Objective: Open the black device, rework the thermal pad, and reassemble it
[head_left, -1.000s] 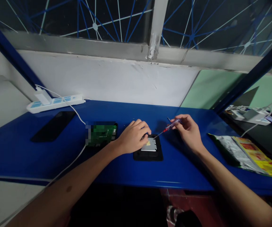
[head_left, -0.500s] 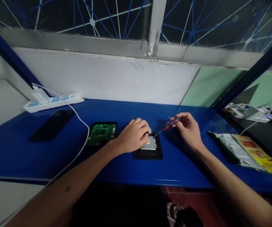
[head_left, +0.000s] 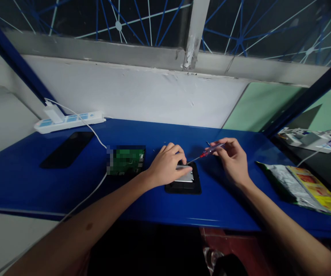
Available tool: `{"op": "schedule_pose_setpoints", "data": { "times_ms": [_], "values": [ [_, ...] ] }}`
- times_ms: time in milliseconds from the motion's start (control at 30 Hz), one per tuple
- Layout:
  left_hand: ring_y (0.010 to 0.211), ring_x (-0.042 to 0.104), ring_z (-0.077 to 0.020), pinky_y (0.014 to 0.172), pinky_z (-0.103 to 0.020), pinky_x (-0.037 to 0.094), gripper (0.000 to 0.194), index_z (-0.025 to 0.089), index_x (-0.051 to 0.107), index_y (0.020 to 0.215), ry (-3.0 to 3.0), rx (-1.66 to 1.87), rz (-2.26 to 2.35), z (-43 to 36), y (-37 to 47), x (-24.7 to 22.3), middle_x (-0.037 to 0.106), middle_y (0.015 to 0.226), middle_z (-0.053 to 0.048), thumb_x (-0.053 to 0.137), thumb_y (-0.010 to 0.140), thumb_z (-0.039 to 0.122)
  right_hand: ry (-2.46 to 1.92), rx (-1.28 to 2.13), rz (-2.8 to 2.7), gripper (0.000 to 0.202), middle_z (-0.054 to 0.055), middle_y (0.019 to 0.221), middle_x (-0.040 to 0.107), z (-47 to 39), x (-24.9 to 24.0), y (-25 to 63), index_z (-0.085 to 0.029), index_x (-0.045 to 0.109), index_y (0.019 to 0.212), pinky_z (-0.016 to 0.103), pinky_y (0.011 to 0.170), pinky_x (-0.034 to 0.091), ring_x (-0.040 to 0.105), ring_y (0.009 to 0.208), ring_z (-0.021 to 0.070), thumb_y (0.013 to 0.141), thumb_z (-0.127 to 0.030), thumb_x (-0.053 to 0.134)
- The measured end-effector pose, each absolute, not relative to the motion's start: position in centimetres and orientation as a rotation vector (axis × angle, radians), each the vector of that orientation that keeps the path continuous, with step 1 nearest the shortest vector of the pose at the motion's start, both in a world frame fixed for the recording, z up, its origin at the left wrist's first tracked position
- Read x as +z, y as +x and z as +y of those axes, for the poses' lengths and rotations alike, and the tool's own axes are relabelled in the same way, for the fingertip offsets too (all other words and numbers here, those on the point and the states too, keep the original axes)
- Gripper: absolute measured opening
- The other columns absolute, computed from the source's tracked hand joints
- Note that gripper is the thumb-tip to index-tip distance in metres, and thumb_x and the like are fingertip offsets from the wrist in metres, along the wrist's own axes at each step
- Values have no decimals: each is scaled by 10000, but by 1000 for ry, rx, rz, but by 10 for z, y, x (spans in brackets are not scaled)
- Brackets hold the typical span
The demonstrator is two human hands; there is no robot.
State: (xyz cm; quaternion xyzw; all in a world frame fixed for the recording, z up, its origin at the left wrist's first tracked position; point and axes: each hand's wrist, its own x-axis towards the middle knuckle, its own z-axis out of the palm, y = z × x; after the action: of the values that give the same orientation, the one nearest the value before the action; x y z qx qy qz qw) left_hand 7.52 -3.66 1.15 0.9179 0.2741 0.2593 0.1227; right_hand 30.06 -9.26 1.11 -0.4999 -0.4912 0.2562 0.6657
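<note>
A black plastic cover [head_left: 183, 189] lies flat on the blue table, carrying a silver metal plate [head_left: 186, 177]. My left hand [head_left: 167, 165] bends over the plate from the left, its thumb stretched across the top and its fingers curled at the far edge, holding it down. Between the fingers and thumb of my right hand [head_left: 234, 159] is a screwdriver [head_left: 211, 150] with a clear purplish handle and a red collar. Its shaft slants down to the left, and the tip reaches the plate's far edge beside my left fingers. Any screw there is too small to make out.
Left of my hands sits a green circuit board [head_left: 125, 160] in a black case, partly blurred. Farther left are a black phone [head_left: 67, 149] and a white power strip [head_left: 73, 122] with a trailing cable [head_left: 95, 188]. On the right lies a foil packet [head_left: 303, 188].
My left thumb has straightened over the plate and now covers the pale yellow patch that showed before. The screwdriver stays at the plate's far edge. The whole view has shifted slightly.
</note>
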Motion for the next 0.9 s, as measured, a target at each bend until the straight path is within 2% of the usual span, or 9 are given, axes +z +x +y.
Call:
{"op": "schedule_pose_setpoints", "data": {
  "times_ms": [300, 900],
  "values": [
    [1003, 547, -247, 874, -417, 439, 87, 217, 656, 820, 2621, 807, 782, -33, 75, 10, 656, 1029, -28, 727, 871, 212, -1122, 577, -1108, 216, 13, 917, 734, -94, 11, 300, -257, 591, 954, 344, 715, 632, 775, 815, 200, 836, -357, 742],
    [1012, 539, -234, 881, -406, 428, 51, 211, 654, 853, 2630, 815, 735, -32, 73, 9, 648, 1046, -26, 676, 886, 178, -1097, 487, -1174, 168, 16, 951, 729, -97, 11, 301, -254, 602, 983, 331, 724, 637, 773, 834, 189, 864, -279, 719]
  ]
}}
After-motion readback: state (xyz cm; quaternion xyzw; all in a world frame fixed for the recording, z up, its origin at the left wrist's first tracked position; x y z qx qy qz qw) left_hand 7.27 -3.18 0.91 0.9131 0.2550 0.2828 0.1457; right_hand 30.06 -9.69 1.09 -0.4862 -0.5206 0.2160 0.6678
